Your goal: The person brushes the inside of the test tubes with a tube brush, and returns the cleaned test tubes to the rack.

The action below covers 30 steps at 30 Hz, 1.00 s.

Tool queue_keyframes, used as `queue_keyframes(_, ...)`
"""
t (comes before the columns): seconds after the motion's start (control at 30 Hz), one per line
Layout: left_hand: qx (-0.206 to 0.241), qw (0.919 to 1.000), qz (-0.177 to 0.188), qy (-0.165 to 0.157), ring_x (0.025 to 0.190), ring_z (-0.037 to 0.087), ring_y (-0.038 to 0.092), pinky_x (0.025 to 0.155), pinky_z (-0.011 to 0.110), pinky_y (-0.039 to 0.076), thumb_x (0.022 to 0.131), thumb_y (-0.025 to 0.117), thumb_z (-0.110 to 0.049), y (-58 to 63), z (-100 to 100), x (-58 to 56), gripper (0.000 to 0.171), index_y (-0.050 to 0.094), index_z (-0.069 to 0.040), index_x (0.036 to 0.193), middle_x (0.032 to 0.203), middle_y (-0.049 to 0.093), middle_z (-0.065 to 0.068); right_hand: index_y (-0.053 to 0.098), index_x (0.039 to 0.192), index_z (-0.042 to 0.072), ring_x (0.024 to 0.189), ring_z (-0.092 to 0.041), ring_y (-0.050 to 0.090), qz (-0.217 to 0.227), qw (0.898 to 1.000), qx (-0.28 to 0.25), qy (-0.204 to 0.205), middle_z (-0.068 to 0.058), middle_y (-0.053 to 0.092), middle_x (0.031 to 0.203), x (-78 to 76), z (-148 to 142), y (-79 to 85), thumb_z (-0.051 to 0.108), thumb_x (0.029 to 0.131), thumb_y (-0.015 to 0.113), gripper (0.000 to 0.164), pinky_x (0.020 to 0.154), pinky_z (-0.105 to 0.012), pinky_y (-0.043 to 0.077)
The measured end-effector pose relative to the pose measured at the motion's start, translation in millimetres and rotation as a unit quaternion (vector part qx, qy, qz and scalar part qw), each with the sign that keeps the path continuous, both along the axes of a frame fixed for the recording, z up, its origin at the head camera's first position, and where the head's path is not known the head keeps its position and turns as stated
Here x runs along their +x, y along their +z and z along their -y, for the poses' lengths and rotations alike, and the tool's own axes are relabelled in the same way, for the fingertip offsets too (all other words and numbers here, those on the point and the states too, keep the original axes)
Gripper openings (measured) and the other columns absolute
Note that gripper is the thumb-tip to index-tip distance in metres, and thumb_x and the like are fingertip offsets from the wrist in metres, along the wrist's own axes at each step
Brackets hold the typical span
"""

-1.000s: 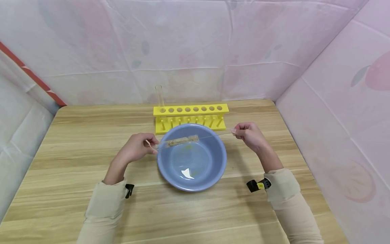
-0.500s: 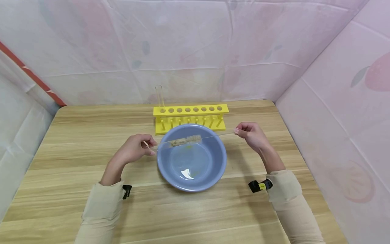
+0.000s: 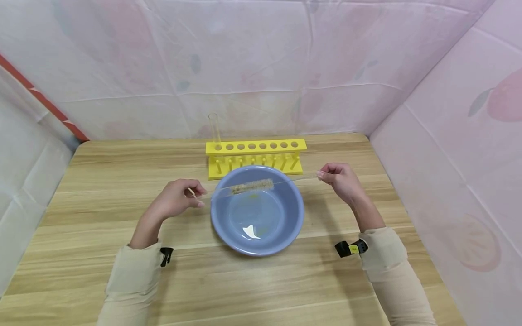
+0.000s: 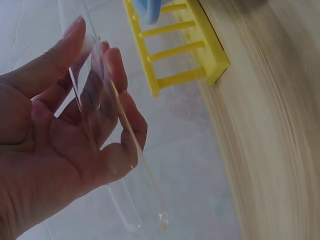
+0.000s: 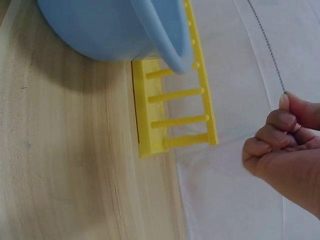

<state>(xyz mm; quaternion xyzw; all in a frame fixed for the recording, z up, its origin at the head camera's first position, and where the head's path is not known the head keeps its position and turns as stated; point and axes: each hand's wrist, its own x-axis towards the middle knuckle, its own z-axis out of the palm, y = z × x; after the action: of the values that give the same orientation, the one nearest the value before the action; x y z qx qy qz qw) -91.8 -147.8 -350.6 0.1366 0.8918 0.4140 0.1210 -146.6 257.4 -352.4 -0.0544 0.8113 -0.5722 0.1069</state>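
Above the blue basin (image 3: 258,248), a bristled test tube brush (image 3: 258,184) lies nearly level, tilted up to the right. My left hand (image 3: 179,198) holds a clear glass test tube (image 4: 125,202), fingers and thumb around it; its rounded end extends past the hand in the left wrist view. The brush's left part seems to sit in the tube's mouth, though the rim is hard to make out. At the right, my right hand (image 3: 342,183) pinches the end of the brush's twisted wire handle (image 5: 270,47) between thumb and forefinger, other fingers curled.
Behind the basin stands a yellow test tube rack (image 3: 256,147) with a row of holes and pegs. Another clear test tube (image 3: 214,129) stands upright in its leftmost hole. Shallow water appears to lie in the basin. Wood-patterned table (image 3: 261,294) surrounds everything, with patterned cloth walls behind and right.
My right hand has shifted slightly right, drawing the brush along, and more of its bristles show spread outside the tube. My left hand has moved a little left with the test tube.
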Motion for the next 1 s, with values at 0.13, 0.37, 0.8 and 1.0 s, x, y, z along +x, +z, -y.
queue_keyframes(0.13,-0.019,0.9995,-0.005,0.024,0.069,0.018,0.057,0.061,0.031,0.045,0.074,0.071,0.000,-1.5,10.2,4.1,0.014,0.064,-0.002,0.086,0.080,0.061,0.007,0.053,0.066,0.003,0.060,-0.011,0.039,0.052,0.994,-0.095,-0.011,0.001,0.043,0.063,1.8,-12.3,2.4,-0.002,0.089,0.052,0.023,0.057,-0.022,0.036)
queue_keyframes(0.37,-0.011,0.9988,0.013,0.046,0.067,0.018,0.056,0.059,0.032,0.044,0.074,0.069,0.004,-2.1,20.5,10.6,0.015,0.063,0.000,0.087,0.082,0.060,0.009,0.056,0.068,0.004,0.062,-0.011,0.042,0.067,0.985,-0.156,-0.024,0.000,0.050,0.067,5.3,-31.0,0.8,-0.001,0.089,0.055,0.021,0.061,-0.021,0.041)
queue_keyframes(0.8,0.003,0.9990,0.006,0.044,0.068,0.018,0.056,0.059,0.031,0.045,0.073,0.069,0.006,-5.4,4.4,7.2,0.015,0.064,-0.001,0.086,0.081,0.059,0.009,0.056,0.069,0.003,0.061,-0.011,0.042,0.063,0.981,-0.183,-0.001,0.000,0.049,0.066,6.2,-16.3,-7.0,-0.004,0.089,0.052,0.022,0.062,-0.021,0.042)
queue_keyframes(1.0,0.016,0.9991,0.002,0.038,0.069,0.018,0.055,0.058,0.031,0.045,0.072,0.071,0.004,-5.4,1.1,6.4,0.016,0.064,-0.002,0.085,0.080,0.060,0.009,0.055,0.069,0.003,0.061,-0.011,0.041,0.058,0.984,-0.168,0.001,-0.001,0.047,0.065,5.7,-11.1,-9.1,-0.005,0.089,0.051,0.022,0.060,-0.021,0.040)
